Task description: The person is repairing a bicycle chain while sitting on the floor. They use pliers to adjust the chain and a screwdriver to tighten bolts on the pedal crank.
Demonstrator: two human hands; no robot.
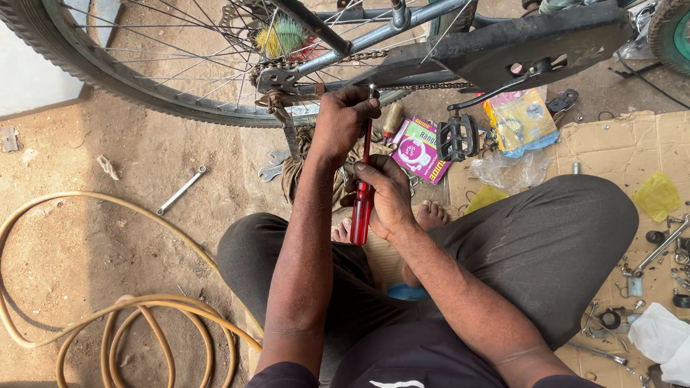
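Left hand [343, 122] clenched round red screwdriver [362, 194] shaft near tip, just below bike chain [359, 56]; right hand [384, 194] grips handle. Mid-adjustment; next likely needs steady pressure w/ turning.

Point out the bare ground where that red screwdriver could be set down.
Bare dirt lies between the wrench, the hose coils and the left knee. The cardboard on the right is crowded with small parts and bags.
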